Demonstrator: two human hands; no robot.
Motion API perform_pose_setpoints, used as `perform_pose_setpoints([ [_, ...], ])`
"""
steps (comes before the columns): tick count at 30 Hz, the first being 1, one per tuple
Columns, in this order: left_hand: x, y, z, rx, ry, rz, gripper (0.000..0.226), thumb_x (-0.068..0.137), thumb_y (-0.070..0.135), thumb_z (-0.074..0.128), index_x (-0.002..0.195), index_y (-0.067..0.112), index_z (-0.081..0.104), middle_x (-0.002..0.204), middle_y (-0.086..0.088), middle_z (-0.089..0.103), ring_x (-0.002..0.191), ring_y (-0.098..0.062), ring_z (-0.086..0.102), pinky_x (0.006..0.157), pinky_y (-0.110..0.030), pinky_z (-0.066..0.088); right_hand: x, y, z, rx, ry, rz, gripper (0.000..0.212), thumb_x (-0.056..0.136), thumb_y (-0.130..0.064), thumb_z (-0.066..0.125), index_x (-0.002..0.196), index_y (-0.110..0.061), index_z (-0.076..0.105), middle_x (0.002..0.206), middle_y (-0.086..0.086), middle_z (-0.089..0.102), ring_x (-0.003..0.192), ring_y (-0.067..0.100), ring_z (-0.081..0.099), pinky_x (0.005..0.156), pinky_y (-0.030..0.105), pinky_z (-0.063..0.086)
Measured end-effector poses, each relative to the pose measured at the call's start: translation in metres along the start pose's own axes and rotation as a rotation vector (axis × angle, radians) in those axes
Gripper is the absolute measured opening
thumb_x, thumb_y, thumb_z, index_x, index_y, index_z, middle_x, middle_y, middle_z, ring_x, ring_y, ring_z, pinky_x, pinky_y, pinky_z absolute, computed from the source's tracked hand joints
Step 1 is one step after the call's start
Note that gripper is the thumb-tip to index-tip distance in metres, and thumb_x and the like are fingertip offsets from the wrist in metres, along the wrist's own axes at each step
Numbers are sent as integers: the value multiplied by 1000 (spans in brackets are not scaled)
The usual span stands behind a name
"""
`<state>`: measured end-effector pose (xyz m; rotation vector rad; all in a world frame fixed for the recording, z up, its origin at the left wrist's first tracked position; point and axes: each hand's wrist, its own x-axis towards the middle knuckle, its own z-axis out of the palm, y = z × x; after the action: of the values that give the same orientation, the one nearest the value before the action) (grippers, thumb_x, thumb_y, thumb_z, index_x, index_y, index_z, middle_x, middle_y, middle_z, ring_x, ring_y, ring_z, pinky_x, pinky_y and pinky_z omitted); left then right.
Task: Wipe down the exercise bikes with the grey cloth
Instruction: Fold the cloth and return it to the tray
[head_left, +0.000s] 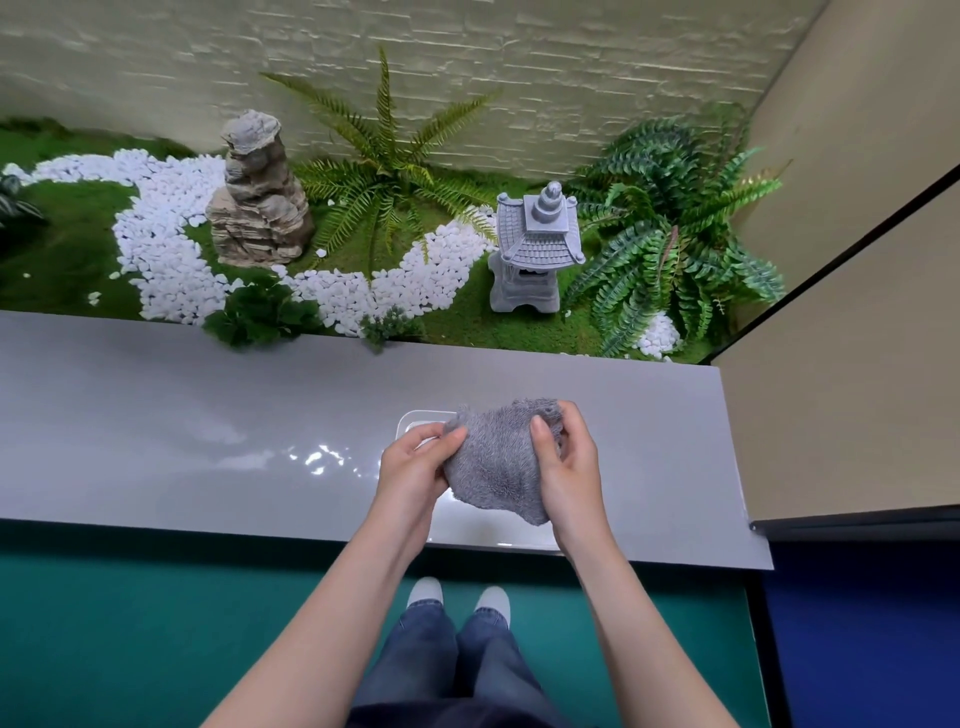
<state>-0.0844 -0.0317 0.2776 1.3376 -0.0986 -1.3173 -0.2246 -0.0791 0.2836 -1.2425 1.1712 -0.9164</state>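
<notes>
A fluffy grey cloth (497, 460) is bunched up between both my hands, held above a glossy grey ledge (156, 431). My left hand (410, 475) pinches its left edge between thumb and fingers. My right hand (566, 462) grips the right side, thumb on top and fingers curled behind. No exercise bike is in view.
Under the cloth a clear plastic tray (415, 420) lies on the ledge, mostly hidden. Beyond the ledge is an indoor garden with white pebbles (166, 244), a rock (257, 197), a stone lantern (535, 244) and ferns (670, 244). A beige wall panel (852, 389) stands at right. Green floor lies below.
</notes>
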Motion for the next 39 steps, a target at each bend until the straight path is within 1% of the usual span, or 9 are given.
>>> perform_pose_setpoints([
  [6,-5,10,0,-127,-240,-216,12,72,13,67,81,6,71,84,-9,69,79,-20,64,82,-32,53,-7,-21,-6,-33,-133,-89,9,92,-22,49,88,-14,52,74,-14,55,71,3,51,65,18,41],
  [10,-8,16,4,-204,-358,-278,25,83,11,59,106,0,58,102,-18,60,98,-29,54,105,-45,35,-14,-33,-17,-13,-154,-112,11,90,-23,51,89,-12,53,76,-10,55,74,7,52,69,22,41],
  [13,-14,23,12,-113,-376,-212,22,78,11,62,97,1,60,87,-13,65,82,-21,60,84,-31,47,-17,-35,-28,6,-109,-117,11,91,-20,52,89,-9,53,75,-9,55,74,7,52,68,21,42],
  [17,-19,30,24,79,-225,35,11,75,5,68,75,10,58,57,3,60,52,-6,50,52,-14,39,-21,-30,-35,-17,15,-72,12,96,-6,51,85,-8,50,71,-4,51,66,6,48,61,22,39],
  [22,-28,48,37,260,-199,293,16,76,2,72,70,13,62,60,1,61,61,-12,58,57,-17,47,-19,-34,-35,-117,48,10,22,93,-9,56,103,-28,54,93,-3,62,80,8,58,71,23,45],
  [26,-35,65,44,467,-238,412,15,73,12,77,68,17,64,59,7,60,67,-18,55,66,-31,45,-12,-56,-28,-292,-4,-201,40,87,-12,65,118,-34,53,120,-16,56,114,-5,48,92,10,37],
  [28,-38,72,47,501,-258,437,13,73,12,78,71,12,65,60,3,62,66,-17,54,66,-31,43,-6,-70,-20,-352,-45,-320,33,84,-13,69,110,-32,61,118,-14,58,119,3,47,96,11,34],
  [33,-45,89,48,428,-268,417,13,73,10,77,73,10,64,76,-33,62,68,-23,60,67,-36,47,2,-90,-6,-299,-99,-391,16,80,-10,72,89,-23,68,109,-9,63,113,9,52,96,24,40],
  [39,-50,96,46,396,-334,368,9,81,23,67,73,18,70,69,-1,70,64,-9,65,56,-20,50,3,-94,2,-248,-75,-350,14,78,-3,71,76,-15,63,98,-3,65,101,8,57,86,20,42],
])
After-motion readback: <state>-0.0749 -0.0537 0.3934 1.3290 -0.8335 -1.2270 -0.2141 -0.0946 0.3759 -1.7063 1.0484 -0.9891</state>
